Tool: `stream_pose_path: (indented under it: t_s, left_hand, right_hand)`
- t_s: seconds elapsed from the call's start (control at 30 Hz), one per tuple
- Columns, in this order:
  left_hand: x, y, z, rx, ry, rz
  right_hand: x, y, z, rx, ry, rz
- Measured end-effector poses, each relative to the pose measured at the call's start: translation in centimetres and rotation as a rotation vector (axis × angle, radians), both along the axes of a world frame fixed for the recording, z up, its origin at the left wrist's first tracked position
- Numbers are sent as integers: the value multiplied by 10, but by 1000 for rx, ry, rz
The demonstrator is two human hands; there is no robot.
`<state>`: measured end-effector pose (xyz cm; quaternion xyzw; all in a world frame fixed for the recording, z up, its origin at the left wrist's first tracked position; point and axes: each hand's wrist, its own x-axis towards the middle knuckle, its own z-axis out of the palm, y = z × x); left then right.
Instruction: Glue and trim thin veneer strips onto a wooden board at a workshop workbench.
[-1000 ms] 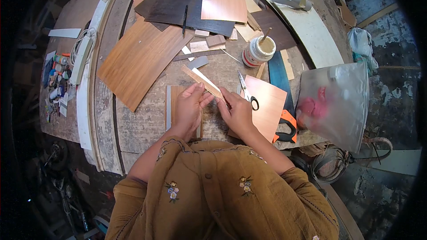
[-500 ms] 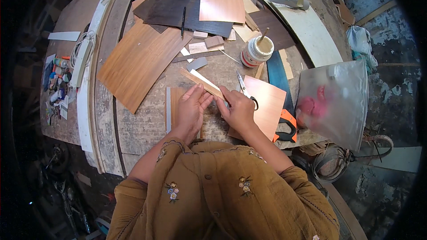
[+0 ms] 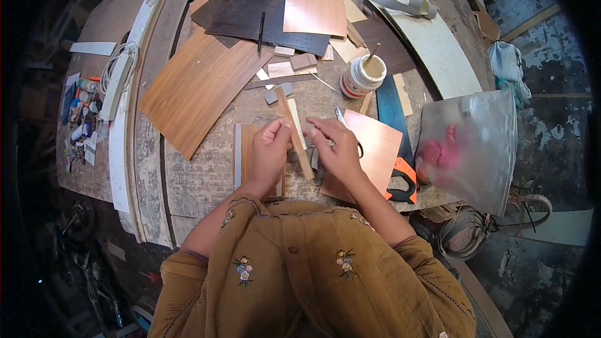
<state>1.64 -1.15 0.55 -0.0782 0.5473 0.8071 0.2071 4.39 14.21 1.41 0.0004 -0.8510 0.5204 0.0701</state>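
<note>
My left hand (image 3: 272,155) is closed round a narrow wooden strip (image 3: 304,161), pinching it between thumb and fingers. The strip stands steeply slanted, its lower end pointing toward me, and a pale tapering face (image 3: 295,119) shows along it. Just to the right, my right hand (image 3: 339,148) hovers with bent fingers apart, close to the strip but seemingly not gripping it. Below its thumb shows a small grey piece (image 3: 314,158), partly hidden. Scissors (image 3: 339,114) lie beyond the right hand, mostly covered by it. A wood-grain sheet (image 3: 379,145) lies beside that hand.
An open white jar (image 3: 355,81) with a stick stands beyond my hands. An orange-handled saw (image 3: 405,178) and a clear plastic bag (image 3: 466,150) are at the right. A large brown panel (image 3: 194,91), dark sheets (image 3: 285,28) and small wood blocks (image 3: 303,61) cover the far side.
The strip has swung from lying slantwise across both hands to nearly upright in the left hand. My right hand has let go of its end, its fingers now apart.
</note>
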Motion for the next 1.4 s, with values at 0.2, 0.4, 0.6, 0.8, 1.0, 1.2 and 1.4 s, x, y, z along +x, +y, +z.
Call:
stream_pose_path:
  t_s: [0.2,0.4,0.6,0.8,1.0,1.2,1.4]
  left_hand:
    - [5,7,24,-96,195,-109]
    - [5,-4,22,-118,157,-223]
    - [7,-3,23,-165,160,-275]
    - [8,-2,25,-192,203,-319]
    - [8,2,24,-200,218,-332]
    - [10,1,22,-291,239,-314]
    - [11,3,28,-402,305,-311]
  right_hand:
    - [-27,16,7,-913,-485,182]
    - [-32,25,8,-1120,-463,406]
    - [-29,28,4,-1114,-508,426]
    - [-24,31,-9,-1136,-432,462]
    - [-23,32,-7,-1165,-412,444]
    - [-24,35,-3,-1006,-349,189]
    - [-24,34,-4,-877,-336,153]
